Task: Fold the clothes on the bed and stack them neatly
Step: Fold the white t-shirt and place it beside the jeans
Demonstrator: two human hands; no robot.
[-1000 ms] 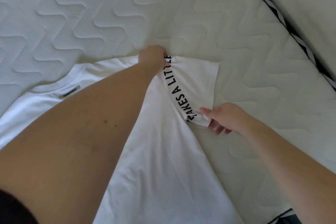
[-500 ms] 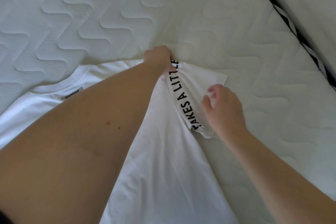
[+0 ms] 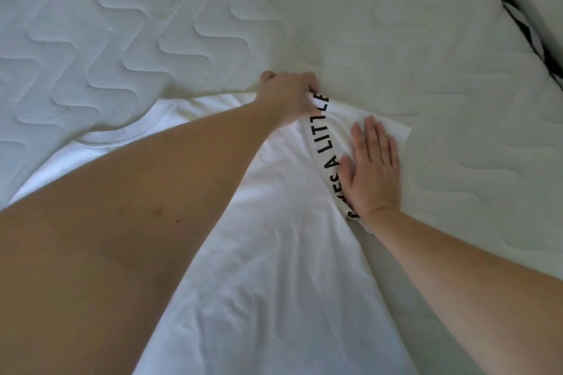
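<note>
You are pinching the shoulder seam of the white cotton T-shirt [image 3: 274, 253] with your left hand [image 3: 289, 97], fingers curled into the cloth. The shirt is lying flat on the quilted white mattress [image 3: 152, 24], beneath both forearms. Your right hand [image 3: 370, 167] is pressing flat, fingers straight, on the folded-in sleeve with black lettering [image 3: 327, 143]. The fabric looks light, soft and limp; seams and hems should give the surest hold. Open mattress is lying beyond both hands; its striped edge [image 3: 518, 15] is running well right.

Black capital letters on the folded-over sleeve of the white cotton T-shirt [image 3: 274, 268] read "A LITTLE"; the letters before them are partly covered.
</note>
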